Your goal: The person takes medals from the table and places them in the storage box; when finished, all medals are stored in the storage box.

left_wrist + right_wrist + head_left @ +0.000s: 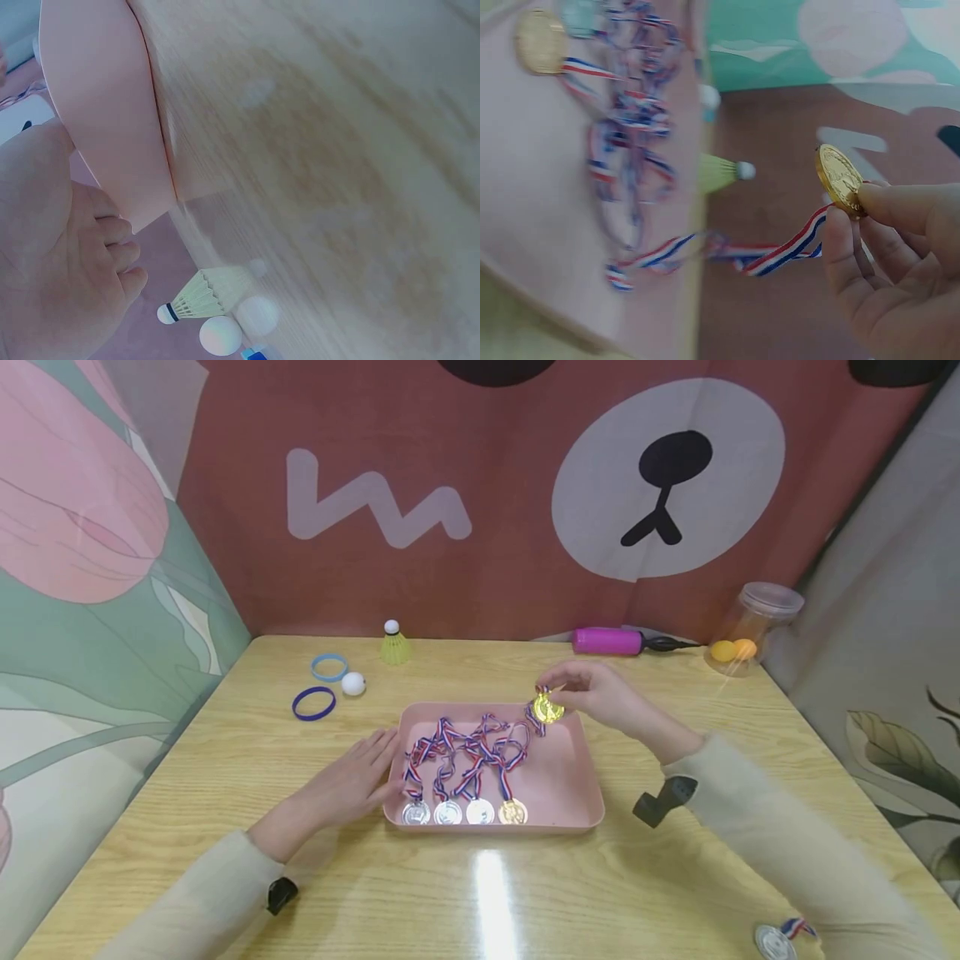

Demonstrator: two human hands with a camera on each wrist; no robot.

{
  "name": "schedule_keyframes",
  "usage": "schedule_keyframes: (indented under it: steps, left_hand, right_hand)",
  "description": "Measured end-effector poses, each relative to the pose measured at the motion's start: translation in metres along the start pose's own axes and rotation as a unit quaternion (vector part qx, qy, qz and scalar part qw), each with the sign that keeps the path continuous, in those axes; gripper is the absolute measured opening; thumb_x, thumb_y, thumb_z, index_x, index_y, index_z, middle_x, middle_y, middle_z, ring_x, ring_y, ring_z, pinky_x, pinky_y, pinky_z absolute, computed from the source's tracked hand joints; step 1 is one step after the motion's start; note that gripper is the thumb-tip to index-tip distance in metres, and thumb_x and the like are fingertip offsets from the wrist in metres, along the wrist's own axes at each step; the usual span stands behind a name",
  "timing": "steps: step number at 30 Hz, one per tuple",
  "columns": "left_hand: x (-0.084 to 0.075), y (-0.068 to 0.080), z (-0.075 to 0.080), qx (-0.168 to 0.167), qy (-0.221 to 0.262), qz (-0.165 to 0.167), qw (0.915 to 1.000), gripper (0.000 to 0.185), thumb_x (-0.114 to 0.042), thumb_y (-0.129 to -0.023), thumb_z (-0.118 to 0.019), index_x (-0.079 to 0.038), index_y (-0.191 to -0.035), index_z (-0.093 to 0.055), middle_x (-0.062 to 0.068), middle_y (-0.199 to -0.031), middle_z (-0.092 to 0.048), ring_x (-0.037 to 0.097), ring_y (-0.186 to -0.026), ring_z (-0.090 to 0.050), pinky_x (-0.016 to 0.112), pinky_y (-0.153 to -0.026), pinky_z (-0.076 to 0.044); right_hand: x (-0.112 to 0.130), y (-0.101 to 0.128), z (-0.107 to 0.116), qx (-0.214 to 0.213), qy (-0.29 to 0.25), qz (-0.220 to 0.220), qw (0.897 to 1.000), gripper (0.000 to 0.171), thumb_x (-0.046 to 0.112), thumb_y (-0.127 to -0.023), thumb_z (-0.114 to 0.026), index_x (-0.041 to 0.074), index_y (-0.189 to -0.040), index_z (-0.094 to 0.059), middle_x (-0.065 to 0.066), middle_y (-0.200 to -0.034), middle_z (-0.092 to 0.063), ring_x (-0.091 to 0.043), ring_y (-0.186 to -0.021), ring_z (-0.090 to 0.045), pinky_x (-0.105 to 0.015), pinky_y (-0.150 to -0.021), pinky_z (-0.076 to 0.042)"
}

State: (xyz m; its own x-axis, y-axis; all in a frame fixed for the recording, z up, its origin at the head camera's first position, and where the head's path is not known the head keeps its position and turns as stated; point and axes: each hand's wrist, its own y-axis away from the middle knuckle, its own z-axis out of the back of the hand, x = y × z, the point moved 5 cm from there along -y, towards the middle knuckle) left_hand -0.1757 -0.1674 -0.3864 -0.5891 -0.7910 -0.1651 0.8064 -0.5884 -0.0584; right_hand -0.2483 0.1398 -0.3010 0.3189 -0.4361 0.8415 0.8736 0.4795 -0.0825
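Note:
My right hand (592, 693) pinches a gold medal (548, 708) between thumb and fingers above the far right part of a pink tray (562, 777). In the right wrist view its striped ribbon (795, 244) hangs down toward the tray. Along the tray's near side lie three silver medals (447, 812) and another gold medal (513, 812), their red, white and blue ribbons (480, 747) tangled behind them. My left hand (352, 781) rests at the tray's left rim with fingers extended; the left wrist view shows the palm beside the pink wall (105, 97).
Behind the tray on the left are two blue rings (314, 703), a white ball (353, 684) and a yellow shuttlecock (394, 645). A magenta pump (609, 642) and a clear jar (761, 614) with orange balls stand back right. Another silver medal (775, 942) lies near right.

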Motion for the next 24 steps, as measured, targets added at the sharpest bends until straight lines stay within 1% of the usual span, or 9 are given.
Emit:
schedule_keyframes:
  steps: [1, 3, 8, 10, 12, 14, 18, 20, 24]
  left_hand:
    - [0.000, 0.000, 0.000, 0.001, 0.000, 0.000, 1.0000, 0.065, -0.035, -0.097, -0.044, 0.010, -0.140, -0.025, 0.026, -0.145, -0.022, 0.040, -0.133, -0.019, 0.048, -0.108, -0.020]
    - [0.000, -0.001, 0.000, 0.001, 0.000, 0.000, 1.0000, 0.065, -0.036, -0.097, -0.044, 0.010, -0.140, -0.025, 0.025, -0.145, -0.022, 0.040, -0.133, -0.019, 0.048, -0.108, -0.019]
    - [-0.001, 0.000, 0.000, -0.001, -0.001, -0.001, 1.0000, 0.066, -0.035, -0.096, -0.045, 0.010, -0.140, -0.026, 0.026, -0.145, -0.022, 0.041, -0.132, -0.020, 0.049, -0.107, -0.020]
    - [-0.001, 0.000, 0.001, -0.002, 0.000, -0.001, 1.0000, 0.065, -0.035, -0.096, -0.046, 0.011, -0.139, -0.026, 0.027, -0.145, -0.023, 0.041, -0.132, -0.020, 0.049, -0.107, -0.020]
    - [-0.001, 0.000, 0.001, -0.004, -0.001, -0.003, 1.0000, 0.065, -0.034, -0.096, -0.046, 0.011, -0.139, -0.027, 0.027, -0.144, -0.023, 0.041, -0.132, -0.021, 0.049, -0.107, -0.020]
    - [0.000, 0.000, 0.001, -0.004, -0.002, -0.002, 1.0000, 0.065, -0.034, -0.096, -0.046, 0.011, -0.139, -0.027, 0.027, -0.144, -0.023, 0.041, -0.132, -0.021, 0.049, -0.107, -0.020]
    - [0.000, 0.000, 0.001, -0.004, -0.003, -0.004, 1.0000, 0.065, -0.034, -0.096, -0.046, 0.011, -0.139, -0.027, 0.027, -0.144, -0.024, 0.042, -0.132, -0.021, 0.049, -0.107, -0.021]
    - [0.000, 0.000, 0.001, -0.003, -0.002, -0.003, 1.0000, 0.065, -0.035, -0.096, -0.046, 0.011, -0.139, -0.027, 0.027, -0.144, -0.024, 0.041, -0.132, -0.021, 0.049, -0.107, -0.021]
    - [-0.001, 0.000, 0.002, 0.000, 0.001, 0.000, 1.0000, 0.066, -0.036, -0.096, -0.046, 0.010, -0.139, -0.027, 0.026, -0.144, -0.024, 0.041, -0.132, -0.021, 0.049, -0.107, -0.021]
  right_hand:
    - [-0.004, 0.001, -0.005, 0.009, 0.006, -0.008, 1.000, 0.024, 0.007, -0.087, -0.062, 0.001, -0.111, -0.063, -0.012, -0.105, -0.064, -0.022, -0.087, -0.061, -0.037, -0.073, -0.054]
    - [-0.011, 0.004, -0.014, 0.030, 0.005, -0.017, 0.999, 0.025, 0.004, -0.087, -0.061, -0.002, -0.111, -0.062, -0.013, -0.103, -0.064, -0.021, -0.083, -0.062, -0.037, -0.072, -0.054]
    - [-0.026, 0.014, -0.032, 0.076, -0.022, -0.030, 0.996, 0.026, -0.003, -0.084, -0.060, -0.009, -0.110, -0.059, -0.015, -0.096, -0.064, -0.023, -0.073, -0.063, -0.038, -0.066, -0.055]
    - [-0.031, 0.018, -0.037, 0.091, -0.022, -0.038, 0.995, 0.026, -0.004, -0.084, -0.060, -0.009, -0.109, -0.059, -0.014, -0.092, -0.064, -0.023, -0.071, -0.062, -0.040, -0.065, -0.055]
    - [-0.036, 0.021, -0.041, 0.110, -0.023, -0.040, 0.993, 0.025, -0.005, -0.083, -0.060, -0.009, -0.108, -0.059, -0.012, -0.091, -0.064, -0.023, -0.073, -0.061, -0.041, -0.064, -0.055]
    - [-0.040, 0.024, -0.046, 0.129, -0.019, -0.036, 0.991, 0.023, -0.006, -0.082, -0.060, -0.008, -0.105, -0.060, -0.011, -0.091, -0.063, -0.024, -0.076, -0.061, -0.041, -0.065, -0.055]
    - [-0.046, 0.028, -0.056, 0.163, 0.007, -0.010, 0.987, 0.021, -0.008, -0.079, -0.060, -0.005, -0.100, -0.062, -0.009, -0.094, -0.062, -0.023, -0.086, -0.058, -0.033, -0.069, -0.054]
    - [-0.048, 0.031, -0.061, 0.177, 0.023, 0.003, 0.984, 0.020, -0.008, -0.078, -0.061, -0.002, -0.097, -0.063, -0.007, -0.092, -0.061, -0.022, -0.087, -0.057, -0.029, -0.070, -0.053]
    - [-0.051, 0.035, -0.072, 0.204, 0.034, 0.013, 0.978, 0.021, -0.010, -0.077, -0.061, 0.000, -0.095, -0.064, -0.006, -0.085, -0.061, -0.017, -0.080, -0.057, -0.028, -0.066, -0.054]
